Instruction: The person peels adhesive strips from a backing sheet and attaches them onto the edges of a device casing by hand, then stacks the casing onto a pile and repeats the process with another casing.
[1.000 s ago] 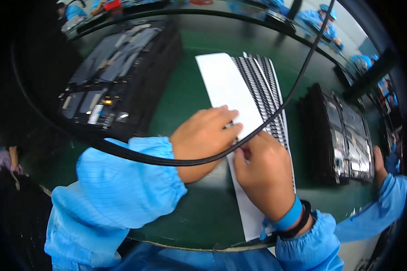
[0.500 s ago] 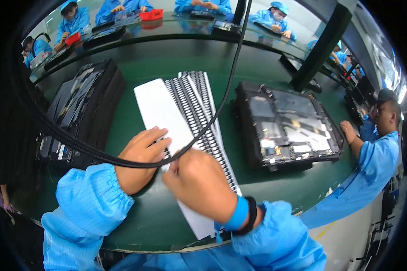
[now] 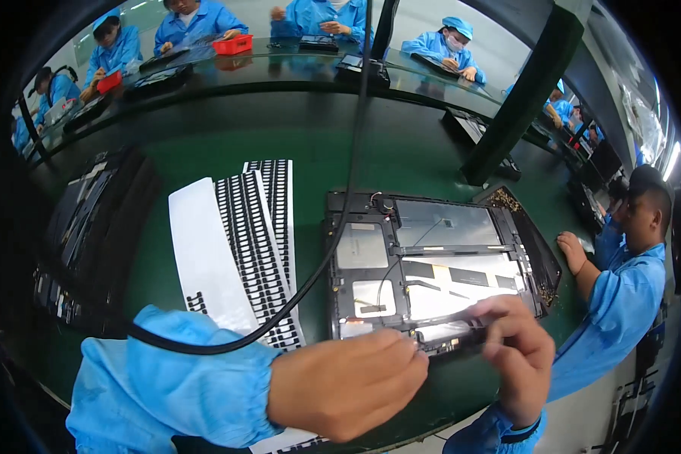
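An opened laptop base [image 3: 431, 265], dark framed with silvery panels and thin wires, lies on the green bench. My left hand [image 3: 348, 382] rests at its near edge, fingers curled. My right hand [image 3: 518, 356] is at the same near edge further right, fingertips pinched at a narrow dark strip along the rim. Whether a small piece sits between the fingers cannot be told. White backing sheets [image 3: 204, 257] with rows of small black strips [image 3: 261, 242] lie to the left of the laptop base.
A black cable [image 3: 340, 219] hangs from above across the sheets and my left sleeve. A dark stack of parts [image 3: 83, 234] stands at the left. A co-worker's hand [image 3: 575, 253] rests beside the laptop's right edge. A black post [image 3: 522, 91] rises behind. More workers sit at the far bench.
Both hands left the strip sheets and moved right to the near edge of the laptop base. The view swung right, bringing the laptop base to the middle.
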{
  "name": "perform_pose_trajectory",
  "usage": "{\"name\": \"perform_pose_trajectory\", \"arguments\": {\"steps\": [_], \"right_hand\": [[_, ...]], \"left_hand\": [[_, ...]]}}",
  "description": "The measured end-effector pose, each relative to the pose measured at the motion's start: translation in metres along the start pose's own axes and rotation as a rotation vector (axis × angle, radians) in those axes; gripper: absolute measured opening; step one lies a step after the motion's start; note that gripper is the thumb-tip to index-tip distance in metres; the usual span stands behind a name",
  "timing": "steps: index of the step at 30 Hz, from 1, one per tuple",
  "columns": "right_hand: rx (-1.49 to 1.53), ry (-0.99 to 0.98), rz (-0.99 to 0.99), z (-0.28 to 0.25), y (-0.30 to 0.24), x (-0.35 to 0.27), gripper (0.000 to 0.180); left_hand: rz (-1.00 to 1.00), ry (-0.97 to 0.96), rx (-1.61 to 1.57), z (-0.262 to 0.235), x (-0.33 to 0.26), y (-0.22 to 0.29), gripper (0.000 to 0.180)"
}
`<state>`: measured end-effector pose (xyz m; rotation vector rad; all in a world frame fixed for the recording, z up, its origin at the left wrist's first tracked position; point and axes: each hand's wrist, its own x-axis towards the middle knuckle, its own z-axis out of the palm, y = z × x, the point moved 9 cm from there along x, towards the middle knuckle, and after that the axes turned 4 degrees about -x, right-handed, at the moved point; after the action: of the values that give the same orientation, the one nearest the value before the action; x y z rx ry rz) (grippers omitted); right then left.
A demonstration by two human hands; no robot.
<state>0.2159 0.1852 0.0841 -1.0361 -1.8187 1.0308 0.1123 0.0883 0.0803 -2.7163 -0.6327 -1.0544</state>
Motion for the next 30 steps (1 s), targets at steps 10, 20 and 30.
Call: {"name": "perform_pose_trajectory", "arguments": {"steps": [10, 20, 30], "right_hand": [[-0.177, -0.12, -0.039, 0.012, 0.006, 0.007, 0.007], [-0.164, -0.079, -0.026, 0.012, 0.011, 0.004, 0.007], [-0.249, -0.088, -0.079, -0.006, 0.007, 0.006, 0.015]], "left_hand": [[-0.019, -0.002, 0.045, 0.006, 0.005, -0.009, 0.02], [0.121, -0.004, 0.1, -0.007, 0.015, -0.004, 0.022], [-0.173, 0.11, 0.014, 0.01, 0.024, -0.006, 0.024]]}}
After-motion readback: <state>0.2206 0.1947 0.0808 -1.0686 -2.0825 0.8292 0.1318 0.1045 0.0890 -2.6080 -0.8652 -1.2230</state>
